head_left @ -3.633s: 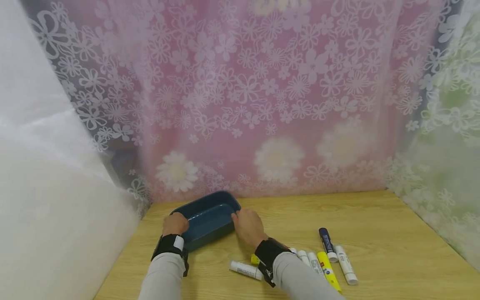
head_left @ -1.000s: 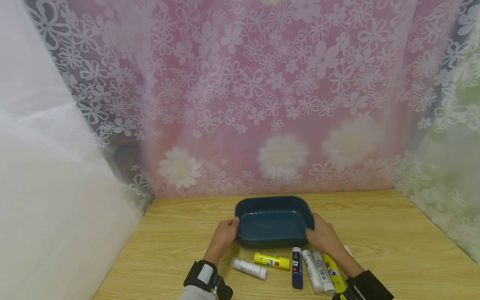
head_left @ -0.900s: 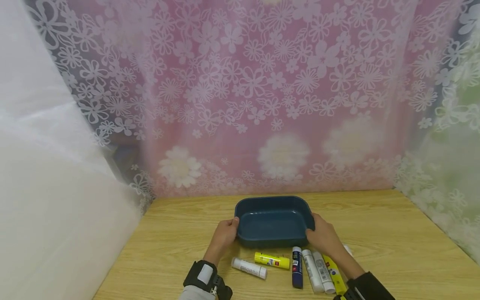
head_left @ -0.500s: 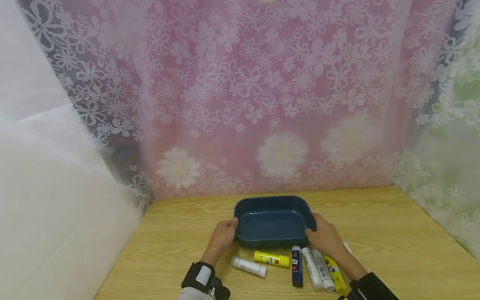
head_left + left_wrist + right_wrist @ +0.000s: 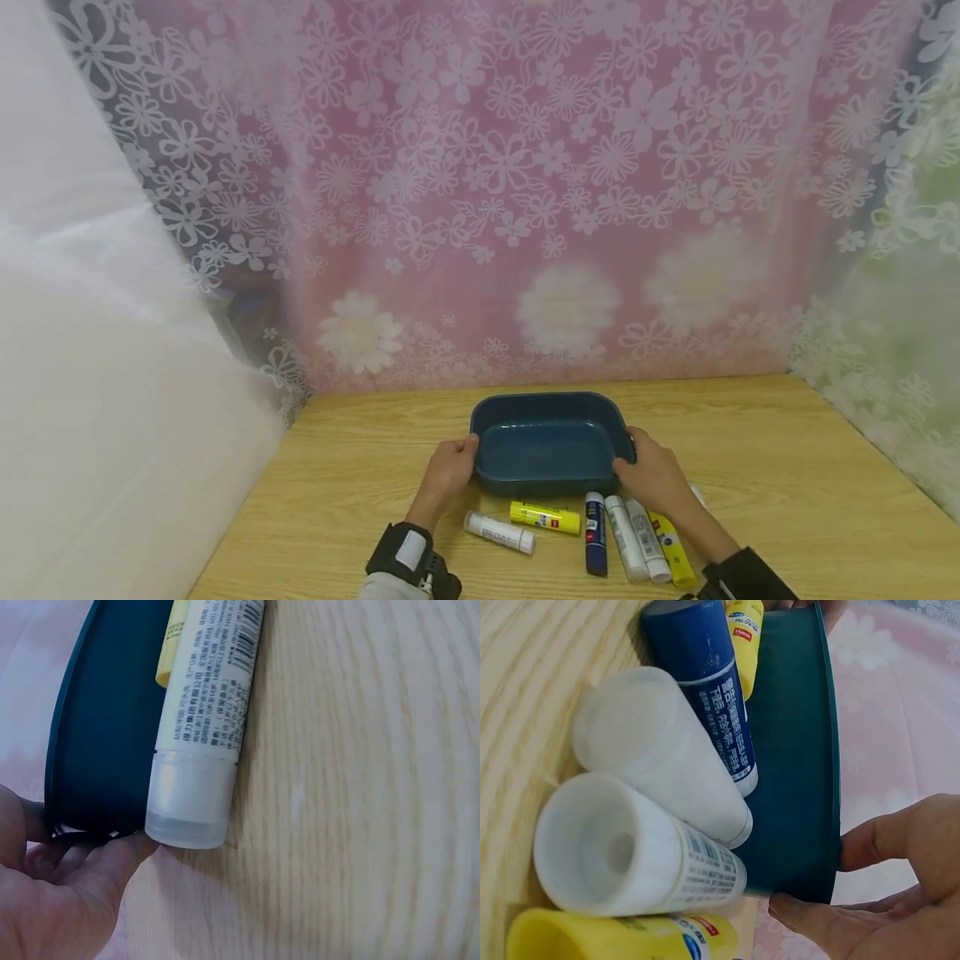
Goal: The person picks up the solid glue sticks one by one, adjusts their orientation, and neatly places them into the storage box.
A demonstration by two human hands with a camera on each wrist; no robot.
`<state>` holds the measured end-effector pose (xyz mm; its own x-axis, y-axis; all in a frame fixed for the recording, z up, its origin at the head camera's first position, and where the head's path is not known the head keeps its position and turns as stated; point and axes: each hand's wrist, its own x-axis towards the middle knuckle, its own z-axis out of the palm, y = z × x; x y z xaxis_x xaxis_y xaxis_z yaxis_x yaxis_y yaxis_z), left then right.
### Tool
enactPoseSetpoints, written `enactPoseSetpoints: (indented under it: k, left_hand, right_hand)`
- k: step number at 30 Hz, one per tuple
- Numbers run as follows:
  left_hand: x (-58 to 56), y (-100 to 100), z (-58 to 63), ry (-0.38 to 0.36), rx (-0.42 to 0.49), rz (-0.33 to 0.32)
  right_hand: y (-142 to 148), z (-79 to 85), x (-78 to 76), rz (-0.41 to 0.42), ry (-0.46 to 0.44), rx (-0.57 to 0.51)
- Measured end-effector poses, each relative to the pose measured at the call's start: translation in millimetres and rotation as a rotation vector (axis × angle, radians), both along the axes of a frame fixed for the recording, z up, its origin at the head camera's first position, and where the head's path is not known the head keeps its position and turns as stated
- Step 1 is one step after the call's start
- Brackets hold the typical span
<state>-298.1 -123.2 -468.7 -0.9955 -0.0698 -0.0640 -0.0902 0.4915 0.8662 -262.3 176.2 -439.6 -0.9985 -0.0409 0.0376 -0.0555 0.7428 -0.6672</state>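
Since the earliest frame, the dark blue dish [image 5: 551, 454] has shifted from the table's left side to mid-table and squared up. Nearest, on the wood-grain table [image 5: 315, 533]: a white tube [image 5: 499, 533] and yellow tube [image 5: 545, 517], then a navy tube [image 5: 596, 535], two more white tubes [image 5: 627, 540] and a larger yellow tube [image 5: 671, 552] side by side. A pale end by the right forearm is probably another tube; mostly hidden. Beyond, left hand [image 5: 450, 467] and right hand [image 5: 651, 471] pinch the dish's opposite ends. Behind: pink flowered curtain [image 5: 465, 317].

dish [image 5: 547, 452]: dark teal-blue | curtain [image 5: 555, 250]: pink, white floral | table [image 5: 765, 467]: yellowish woodgrain
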Motion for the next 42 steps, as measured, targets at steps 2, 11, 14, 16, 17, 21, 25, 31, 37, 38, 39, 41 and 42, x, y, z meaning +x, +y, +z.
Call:
enactPoseSetpoints:
  k: [2, 11, 14, 16, 17, 21, 25, 31, 37, 38, 39, 41, 42]
  left_hand:
    - [0.1, 0.5, -0.4, 0.004, -0.006, 0.006]
    - [2.0, 1.4, -1.3, 0.021, -0.040, 0.016]
    - [1.7, 1.6, -2.6, 0.028, -0.042, 0.011]
    - [2.0, 1.4, -2.9, 0.032, -0.040, 0.002]
    - [2.3, 1.2, -2.8, 0.033, -0.037, -0.003]
    - [3.9, 0.0, -1.6, 0.043, -0.034, -0.019]
    - [3.2, 0.3, -2.1, 0.054, -0.040, -0.019]
    - [2.6, 1.1, -2.4, 0.050, -0.028, -0.011]
    - [2.5, 0.8, -3.1, 0.039, -0.020, -0.014]
    - [2.5, 0.7, -3.2, 0.036, -0.017, -0.015]
    - [2.4, 0.7, -3.4, 0.034, -0.015, -0.016]
    - [2.6, 0.7, -3.4, 0.032, -0.011, -0.016]
    - [2.8, 0.7, -3.4, 0.033, -0.012, -0.016]
  right_hand:
    - [0.7, 0.2, -0.7, 0.001, -0.001, 0.003]
    - [11.0, 13.3, -7.1, 0.059, -0.030, 0.054]
    - [20.7, 22.5, -10.3, 0.064, -0.013, 0.070]
    - [28.2, 26.9, -12.0, 0.053, 0.012, 0.077]
    - [31.7, 28.5, -13.1, 0.041, 0.024, 0.081]
    - [45.7, 30.8, -16.1, 0.009, 0.080, 0.126]
    - [52.5, 25.4, -15.9, -0.008, 0.081, 0.225]
    - [50.2, 5.3, -12.0, -0.020, 0.043, 0.389]
    - [45.3, -4.9, -10.3, -0.031, -0.019, 0.469]
    - [44.8, -5.9, -10.7, -0.031, -0.027, 0.477]
    - [44.4, -6.9, -11.2, -0.031, -0.035, 0.482]
    - [44.0, -9.2, -12.4, -0.031, -0.047, 0.485]
    - [44.0, -10.3, -12.9, -0.030, -0.048, 0.487]
